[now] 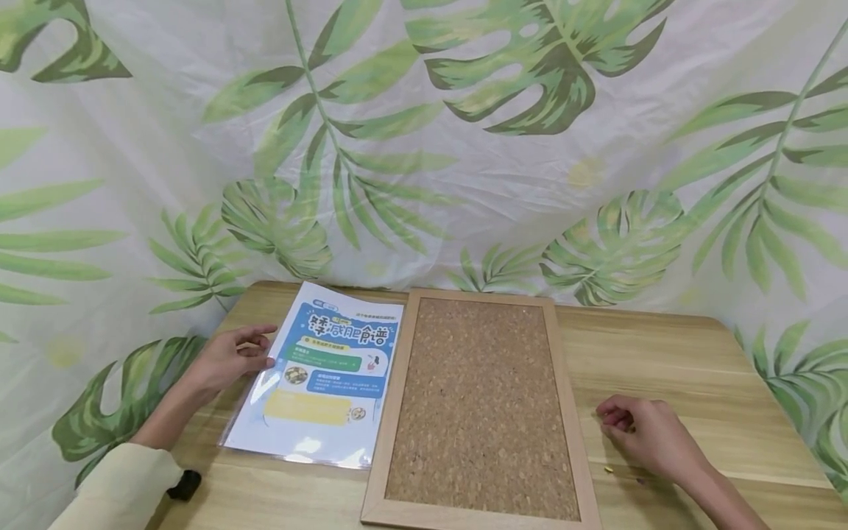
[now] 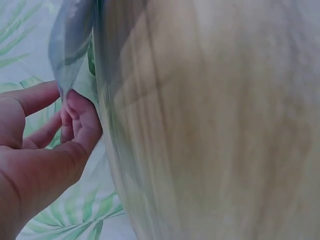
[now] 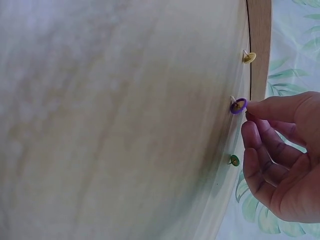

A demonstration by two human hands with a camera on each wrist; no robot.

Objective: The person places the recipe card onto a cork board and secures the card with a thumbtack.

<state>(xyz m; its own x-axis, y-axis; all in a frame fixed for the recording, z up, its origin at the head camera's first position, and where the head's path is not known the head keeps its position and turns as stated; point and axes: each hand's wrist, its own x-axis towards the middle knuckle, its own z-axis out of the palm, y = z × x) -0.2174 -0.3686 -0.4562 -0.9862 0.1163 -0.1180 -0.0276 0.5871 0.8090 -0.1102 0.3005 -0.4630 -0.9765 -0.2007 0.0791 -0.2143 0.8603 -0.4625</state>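
Observation:
My left hand (image 1: 228,361) pinches the left edge of a printed poster (image 1: 324,434) in clear plastic, blue with Chinese lettering. Thumb and finger close on the clear plastic edge (image 2: 72,65) in the left wrist view. The poster lies beside the left frame of a cork board (image 1: 486,412). To the board's right, my right hand (image 1: 652,438) hovers low with curled fingers, thumb and forefinger tips together; I cannot tell whether a tack is between them. In the right wrist view, yellow (image 3: 249,57), purple (image 3: 238,106) and green (image 3: 234,160) thumbtacks sit near those fingers on the table.
The wooden table (image 1: 662,353) carries everything. Its back edge meets a leaf-patterned cloth (image 1: 497,206), which also hangs along both sides. A small black object (image 1: 184,485) is by the left sleeve (image 1: 119,486).

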